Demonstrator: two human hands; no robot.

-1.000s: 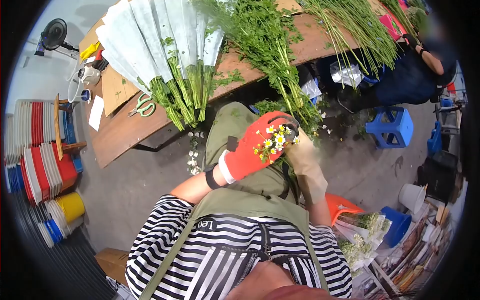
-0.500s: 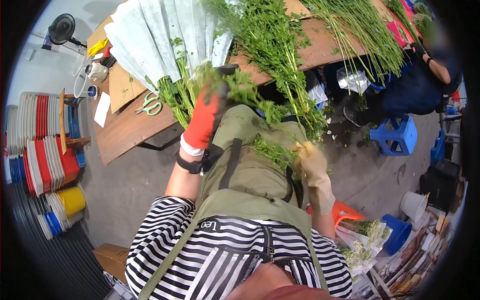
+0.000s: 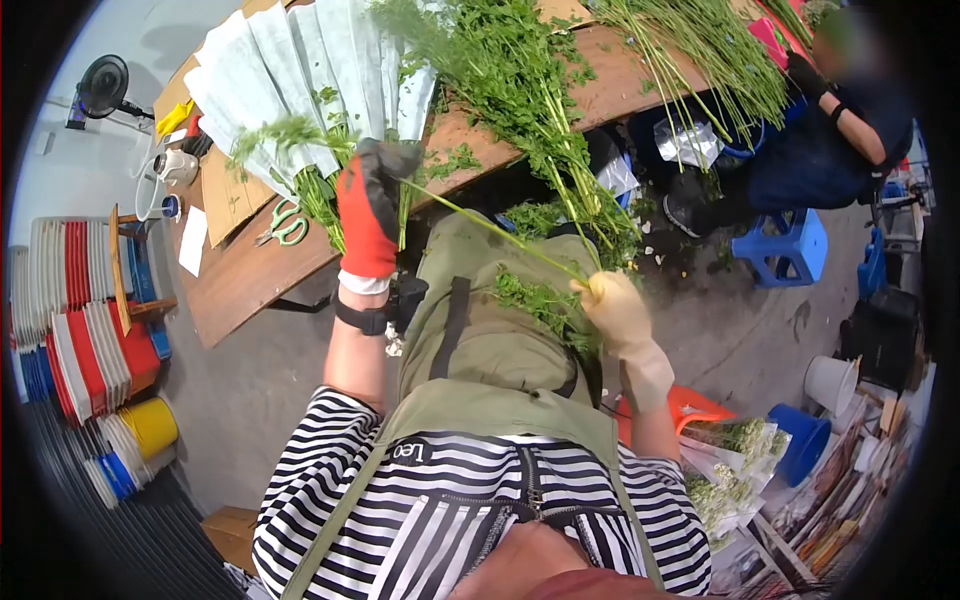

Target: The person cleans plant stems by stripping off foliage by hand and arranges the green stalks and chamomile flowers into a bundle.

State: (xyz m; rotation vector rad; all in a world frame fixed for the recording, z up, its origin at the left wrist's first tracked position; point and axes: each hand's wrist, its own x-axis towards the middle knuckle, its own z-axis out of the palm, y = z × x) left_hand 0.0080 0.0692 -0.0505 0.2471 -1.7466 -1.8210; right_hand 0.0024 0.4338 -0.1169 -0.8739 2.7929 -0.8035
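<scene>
Table (image 3: pixel 240 295): bears paper-wrapped bunches (image 3: pixel 300 75) and a leafy pile (image 3: pixel 510 75).
Left hand (image 3: pixel 370 215): red-and-black glove, closed on the stem near blurred foliage (image 3: pixel 285 135).
Right hand (image 3: pixel 615 310): beige glove, fingers pinched on the stem's bare part.
Stem (image 3: pixel 490 227): slants between both hands, above the lap.
Handling: advise light grip leafward, firmer pinch below, straight pull; kinking possible.

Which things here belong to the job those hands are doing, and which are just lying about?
Seemingly part of the job:
green stem, between gloved left hand and right hand
leafy stems on the table
white-wrapped bunches
perhaps the scissors

Apparently just lying about:
fan
blue stool
yellow bucket
</scene>
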